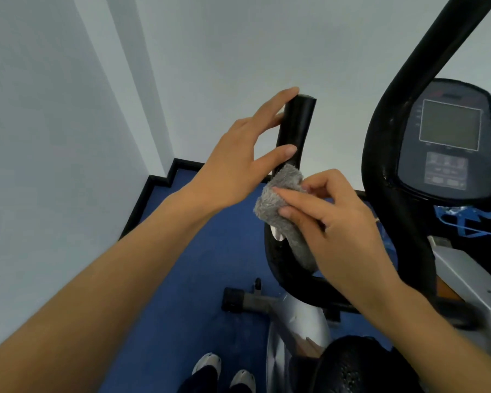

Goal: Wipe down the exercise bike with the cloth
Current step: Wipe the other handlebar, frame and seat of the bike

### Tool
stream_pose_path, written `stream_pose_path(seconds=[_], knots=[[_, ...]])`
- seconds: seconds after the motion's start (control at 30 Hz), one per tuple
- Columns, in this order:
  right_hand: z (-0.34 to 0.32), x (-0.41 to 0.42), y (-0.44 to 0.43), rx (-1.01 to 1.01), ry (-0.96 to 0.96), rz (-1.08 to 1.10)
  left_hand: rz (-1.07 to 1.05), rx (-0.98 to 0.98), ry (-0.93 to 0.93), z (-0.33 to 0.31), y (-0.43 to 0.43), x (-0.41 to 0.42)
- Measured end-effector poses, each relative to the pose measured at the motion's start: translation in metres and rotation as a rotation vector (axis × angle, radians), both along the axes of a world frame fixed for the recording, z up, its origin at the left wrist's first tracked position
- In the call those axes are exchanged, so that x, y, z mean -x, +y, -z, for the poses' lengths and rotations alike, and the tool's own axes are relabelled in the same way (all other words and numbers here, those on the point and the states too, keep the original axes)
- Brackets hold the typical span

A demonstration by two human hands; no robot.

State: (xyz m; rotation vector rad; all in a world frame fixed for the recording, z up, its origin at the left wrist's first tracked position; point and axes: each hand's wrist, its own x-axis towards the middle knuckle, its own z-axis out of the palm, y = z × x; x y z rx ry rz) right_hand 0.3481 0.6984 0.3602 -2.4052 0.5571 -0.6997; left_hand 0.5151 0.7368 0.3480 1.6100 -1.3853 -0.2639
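Right hand (338, 219) pinches cloth (281, 205) against handlebar (295, 126); left hand (238, 160) spread, probably steadying it above. Next: wipe upward.

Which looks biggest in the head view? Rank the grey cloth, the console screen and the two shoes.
1. Grey cloth, though it sits nearer the camera.
2. Console screen; close to the cloth, so that ranking is unsure.
3. Shoes, clearly smallest, partly cut off.

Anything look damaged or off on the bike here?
Yes. The black handlebar looks worn: a pale patch shows just below the grey cloth, as if the covering has peeled. Blue tape hangs loose under the console. The right hand holds the cloth; the left hand steadies the grip.
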Motion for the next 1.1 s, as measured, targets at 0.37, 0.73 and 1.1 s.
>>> stream_pose_path(seconds=[0.37,0.73,1.1], knots=[[-0.006,0.023,-0.002,-0.102,0.037,-0.094,-0.033,0.007,-0.098,0.0,0.004,0.007],[0.0,0.031,0.007,0.165,0.247,-0.287,0.024,0.008,0.012,0.03,0.016,0.03],[-0.007,0.038,0.011,0.366,0.455,-0.495,-0.038,-0.078,-0.065,0.034,0.016,0.025]])
